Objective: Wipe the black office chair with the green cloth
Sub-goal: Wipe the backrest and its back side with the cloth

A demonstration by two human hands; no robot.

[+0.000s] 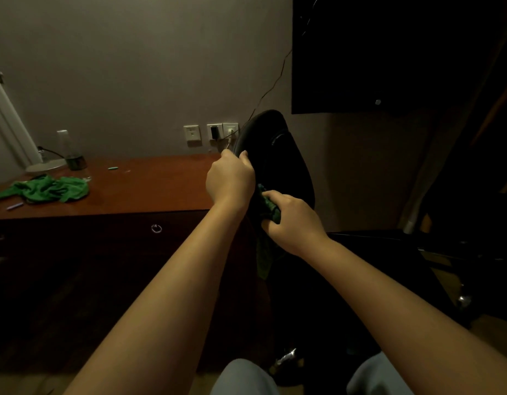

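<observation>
Both arms reach forward, forearms bare. Left hand (230, 181): fingers curled over the left edge of the chair (278, 149) back, gripping it, back of the hand toward the camera. Right hand (293, 220): lower and to the right, fingers curled round the bunched cloth (271, 208), holding it against the chair back; a loose end hangs below the hand. The chair stands just beside the desk (149, 192), where a second cloth (52, 189) lies crumpled.

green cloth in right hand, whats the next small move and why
Probably slide the right hand and green cloth up the edge of the black office chair: the cloth sits low on it, while the left hand grips the edge higher, steadying it.
</observation>
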